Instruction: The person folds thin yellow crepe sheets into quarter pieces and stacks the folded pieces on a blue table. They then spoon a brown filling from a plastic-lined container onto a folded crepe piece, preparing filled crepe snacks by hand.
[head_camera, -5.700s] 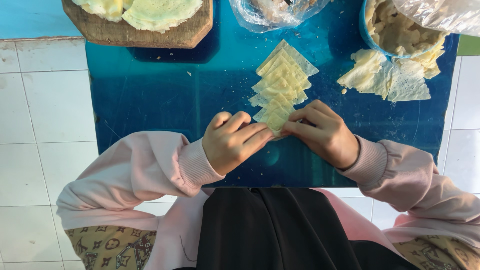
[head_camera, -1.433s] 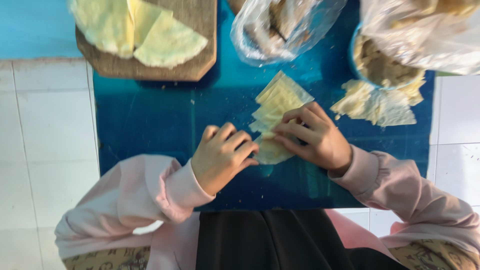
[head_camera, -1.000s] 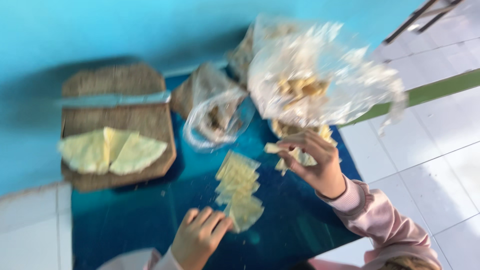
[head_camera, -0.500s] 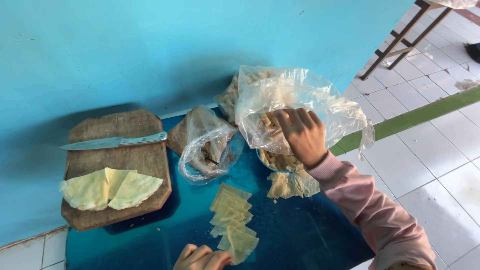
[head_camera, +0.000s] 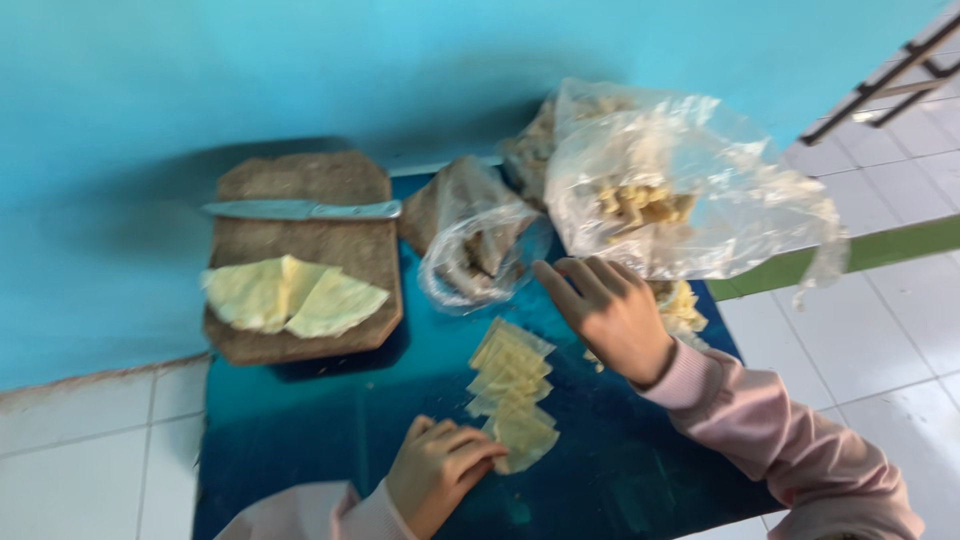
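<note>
Blue mat (head_camera: 300, 440): clear bags (head_camera: 680, 190) beside right hand (head_camera: 610, 315).

Your right hand (head_camera: 612, 312) is out of the clear plastic bag (head_camera: 680, 190) now, hovering open at centre frame below it. Your left hand (head_camera: 440, 470) shows more fully at the bottom edge, fingertips on the lowest dough square (head_camera: 522, 437).

One head-worn camera is looking steeply down and forward from close above the dark blue mat (head_camera: 300, 440), facing the turquoise wall (head_camera: 300, 70) filling the upper frame. It is sitting tilted, with white floor tiles (head_camera: 860, 330) showing at right. No second view is sharing the scene.
</note>
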